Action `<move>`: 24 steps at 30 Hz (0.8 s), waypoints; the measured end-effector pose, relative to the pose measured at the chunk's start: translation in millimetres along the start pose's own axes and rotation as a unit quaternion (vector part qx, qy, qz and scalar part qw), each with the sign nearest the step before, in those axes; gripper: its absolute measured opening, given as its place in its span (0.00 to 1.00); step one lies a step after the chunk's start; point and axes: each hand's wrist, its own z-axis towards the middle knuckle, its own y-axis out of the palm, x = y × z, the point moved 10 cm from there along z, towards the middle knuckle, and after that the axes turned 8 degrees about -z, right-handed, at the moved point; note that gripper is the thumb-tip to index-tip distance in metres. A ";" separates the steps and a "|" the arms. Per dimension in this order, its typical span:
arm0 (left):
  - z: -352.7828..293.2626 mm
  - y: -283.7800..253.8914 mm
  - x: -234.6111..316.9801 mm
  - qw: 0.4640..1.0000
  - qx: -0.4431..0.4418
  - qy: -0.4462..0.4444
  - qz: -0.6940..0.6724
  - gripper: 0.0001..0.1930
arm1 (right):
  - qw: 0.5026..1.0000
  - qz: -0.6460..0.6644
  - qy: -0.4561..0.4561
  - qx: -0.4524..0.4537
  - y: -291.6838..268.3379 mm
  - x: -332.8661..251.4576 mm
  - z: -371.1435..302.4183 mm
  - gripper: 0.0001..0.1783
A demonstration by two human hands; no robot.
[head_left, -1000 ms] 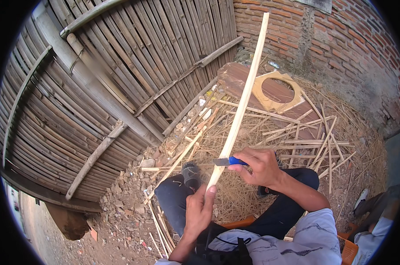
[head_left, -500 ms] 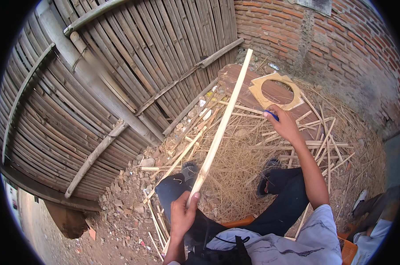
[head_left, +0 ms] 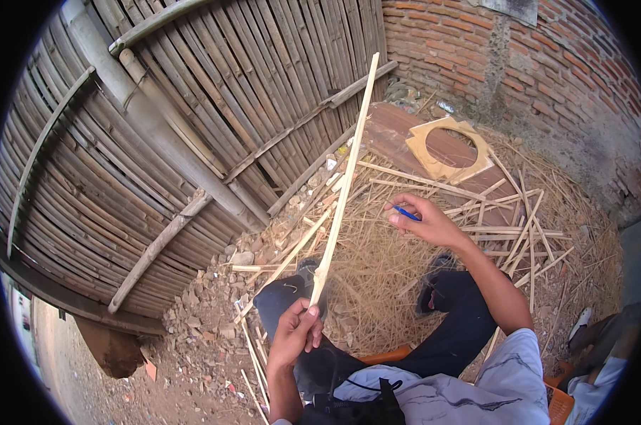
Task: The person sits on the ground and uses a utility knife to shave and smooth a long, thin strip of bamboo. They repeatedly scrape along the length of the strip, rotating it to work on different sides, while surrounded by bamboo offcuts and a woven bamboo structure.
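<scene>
My left hand [head_left: 294,334] is closed round the lower end of a long, pale split-bamboo strip [head_left: 340,205]. The strip slants upward and away from me, its far end in front of the bamboo fence. A blue pen [head_left: 407,213] lies between the fingers of my right hand [head_left: 428,223], which hovers over the straw to the right of the strip, apart from it. Beyond that hand, a yellowish board with a large round hole [head_left: 420,149] rests on a brown wooden board [head_left: 388,129].
Several cut bamboo strips [head_left: 508,230] lie crossed on the straw at right. More strips [head_left: 255,365] lie by my left leg. A bamboo fence [head_left: 214,92] rises at left, a brick wall [head_left: 441,42] at the back. Someone's leg [head_left: 600,333] shows at far right.
My right hand with the pen has come nearer to me and left, toward the strip. The strip has turned, its far end swinging left and its narrower side now showing.
</scene>
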 end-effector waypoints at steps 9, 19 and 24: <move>9.5 46.2 -25.6 0.990 -0.111 -0.081 -0.040 0.20 | 0.982 0.173 0.075 0.011 14.6 -39.6 -12.8 0.28; 20.0 74.9 15.2 0.989 -0.062 0.057 0.119 0.12 | 0.982 0.163 0.038 0.093 6.1 -38.9 -17.7 0.19; 27.6 79.6 24.4 0.973 -0.020 0.109 0.201 0.09 | 0.978 0.177 0.016 0.110 -0.4 -49.6 -20.8 0.16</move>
